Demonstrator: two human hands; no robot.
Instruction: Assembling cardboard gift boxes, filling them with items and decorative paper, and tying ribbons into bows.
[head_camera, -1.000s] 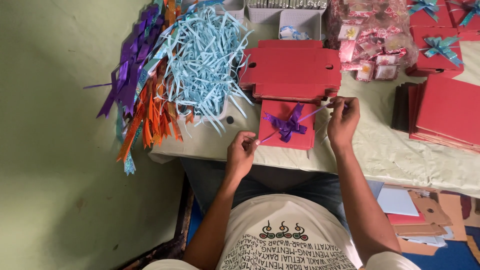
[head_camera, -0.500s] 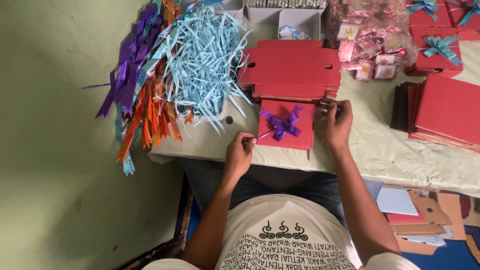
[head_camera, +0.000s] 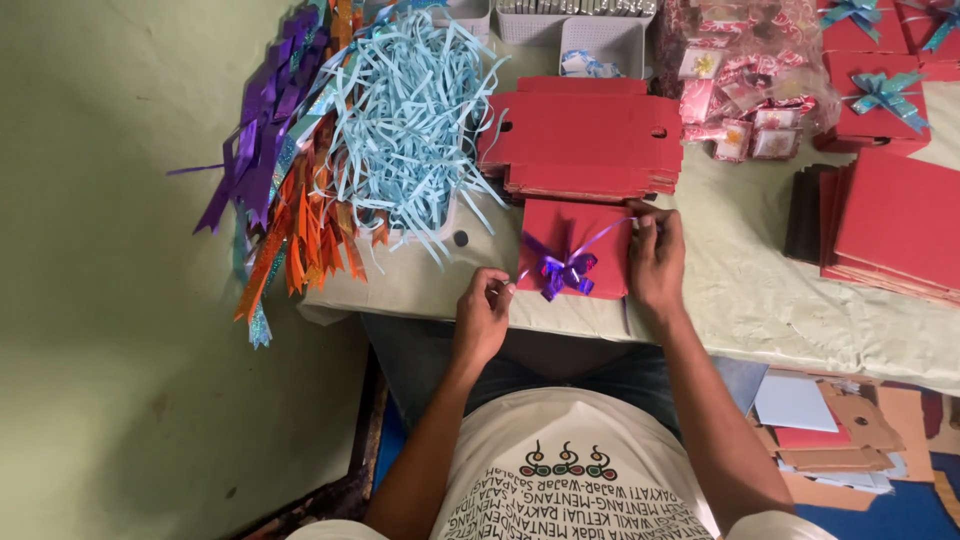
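At the middle of the frame a red box (head_camera: 575, 245) is lying on the tabletop (head_camera: 740, 290), with a purple bow (head_camera: 562, 272) sitting on its lower left part. The left hand (head_camera: 483, 318), just below and left of the box, is pinching one thin ribbon tail between its fingertips, and the right hand (head_camera: 655, 258) is pinching the other tail at the box's right edge. Compared with a second ago, the left hand is sitting closer to the box and the bow is looking tighter and fuller, which suggests the tails are being drawn to gather it. A stack of flat red cards (head_camera: 585, 135) is lying just above, and loose blue ribbon strips (head_camera: 410, 110) are piling up at the upper left.
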